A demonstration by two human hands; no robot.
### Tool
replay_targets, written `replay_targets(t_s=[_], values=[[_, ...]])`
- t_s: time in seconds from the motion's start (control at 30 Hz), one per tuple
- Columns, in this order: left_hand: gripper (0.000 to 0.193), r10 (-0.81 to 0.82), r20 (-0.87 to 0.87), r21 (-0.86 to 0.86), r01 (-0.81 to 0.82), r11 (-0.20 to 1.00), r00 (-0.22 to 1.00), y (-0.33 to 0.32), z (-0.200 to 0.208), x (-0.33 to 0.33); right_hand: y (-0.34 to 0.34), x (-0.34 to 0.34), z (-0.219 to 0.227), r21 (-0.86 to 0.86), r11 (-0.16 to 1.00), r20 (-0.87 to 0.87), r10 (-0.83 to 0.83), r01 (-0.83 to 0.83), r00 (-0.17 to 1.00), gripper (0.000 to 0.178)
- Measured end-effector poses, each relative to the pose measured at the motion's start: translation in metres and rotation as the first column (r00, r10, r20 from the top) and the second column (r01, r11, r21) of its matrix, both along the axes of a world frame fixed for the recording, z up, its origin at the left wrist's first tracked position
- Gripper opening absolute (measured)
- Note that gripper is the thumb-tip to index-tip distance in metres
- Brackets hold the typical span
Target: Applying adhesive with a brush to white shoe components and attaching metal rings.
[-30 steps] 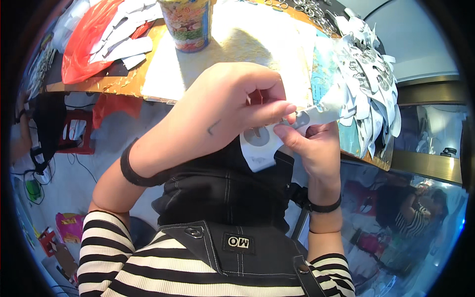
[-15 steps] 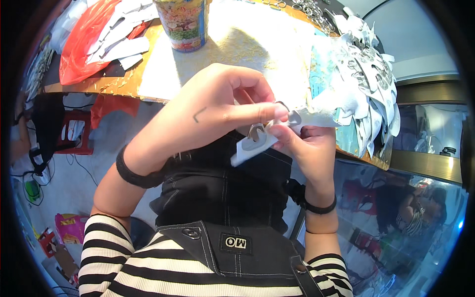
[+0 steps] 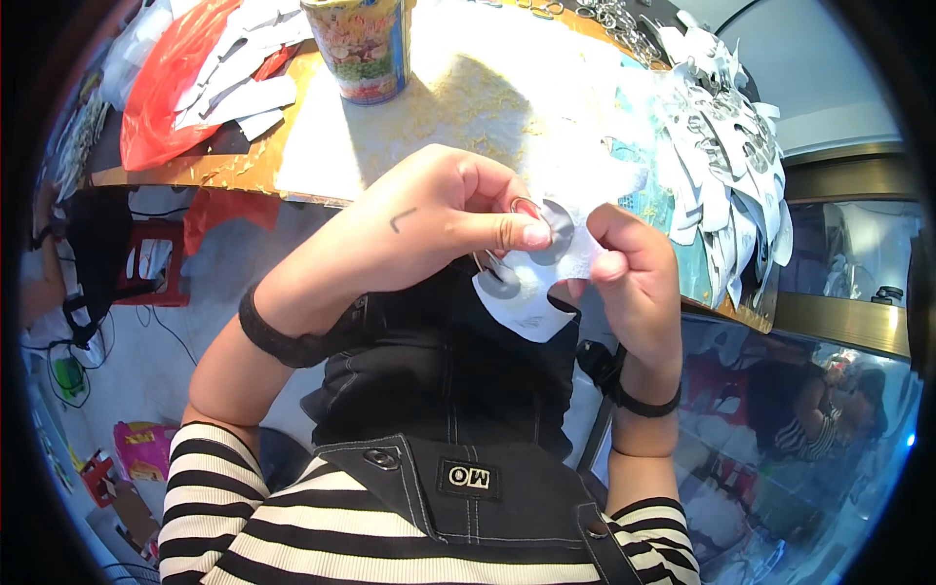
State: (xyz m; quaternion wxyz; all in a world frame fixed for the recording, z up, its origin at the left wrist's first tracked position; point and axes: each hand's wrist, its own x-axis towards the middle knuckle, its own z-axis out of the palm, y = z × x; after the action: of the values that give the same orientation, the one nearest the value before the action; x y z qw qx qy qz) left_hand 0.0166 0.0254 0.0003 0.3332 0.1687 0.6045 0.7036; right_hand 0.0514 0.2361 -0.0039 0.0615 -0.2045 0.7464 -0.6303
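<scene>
Above my lap, near the table's front edge, I hold a white cut-out piece of thin, sheet-like material with rounded cut edges. On it sit a grey rounded patch and a second grey patch with a metal ring beside it. My left hand is closed, thumb and fingers pinching the upper part next to the grey patch; another metal ring shows at its fingertips. My right hand is closed too, gripping the white piece's right side between thumb and curled fingers.
Beyond my hands stands a printed tub on a pale sheet. To the right lies a heap of similar white pieces with grey patches; metal rings lie behind. White strips and a red plastic bag lie at left.
The white piece has turned from nearly edge-on to face me, showing its broad side. My right hand has shifted to its right edge, and my left hand has moved slightly down.
</scene>
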Motion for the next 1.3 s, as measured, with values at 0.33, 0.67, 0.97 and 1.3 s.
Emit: replay_targets(t_s=[0.33,0.67,0.97,1.3], values=[[0.017,0.096,-0.354,-0.146,-0.156,0.977,0.93,0.004,0.01,0.014,-0.008,0.008,-0.005,-0.364,0.921,0.313,-0.022,0.141,0.95,0.024],[0.021,0.043,-0.562,-0.236,-0.21,0.949,0.826,0.005,0.014,0.01,-0.015,0.005,-0.011,-0.434,0.893,0.164,-0.051,0.119,0.985,0.042],[0.022,0.059,-0.535,-0.265,-0.233,0.936,0.843,0.003,0.022,0.007,-0.007,0.004,-0.018,-0.608,0.793,0.193,0.116,0.027,0.974,0.049],[0.024,0.14,0.117,0.077,-0.149,0.986,0.983,0.001,-0.017,0.013,-0.01,-0.002,-0.015,-0.256,0.867,0.167,-0.396,0.428,0.903,0.033]])
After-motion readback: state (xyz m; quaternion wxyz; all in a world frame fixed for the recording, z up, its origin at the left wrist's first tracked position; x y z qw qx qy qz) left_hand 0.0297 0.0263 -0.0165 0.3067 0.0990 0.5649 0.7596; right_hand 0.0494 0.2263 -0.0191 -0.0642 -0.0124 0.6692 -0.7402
